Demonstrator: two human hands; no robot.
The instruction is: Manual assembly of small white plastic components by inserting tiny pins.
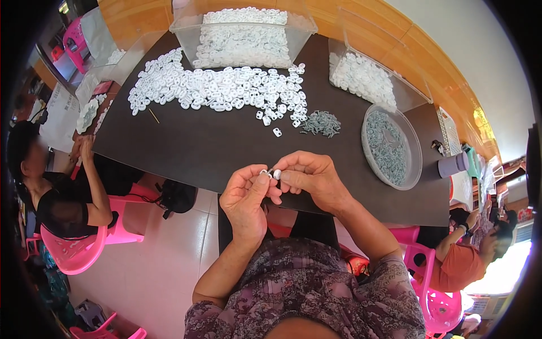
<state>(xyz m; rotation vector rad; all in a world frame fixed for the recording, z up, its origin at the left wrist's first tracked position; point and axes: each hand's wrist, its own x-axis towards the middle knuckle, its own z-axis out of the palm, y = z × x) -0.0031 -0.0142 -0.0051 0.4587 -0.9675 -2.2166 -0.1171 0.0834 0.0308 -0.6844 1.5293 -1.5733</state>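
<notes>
Looks mid-piece. Left hand (245, 198) grip is pinching a white part (264, 173); right hand (316, 179) grip is pinching a white bead (277, 174) right beside it, both at the worktop (209, 141) near edge. Can't tell if they're joined. Plenty left, I'd say: loose white pieces (220, 87) at 11 o'clock, grey-green pins (322, 123) between 1 and 2, more in the round tub (415, 155) toward 2–3. Finished count: unclear; large bin (185, 39) at 12 is well filled, but done or raw, can't tell.
</notes>
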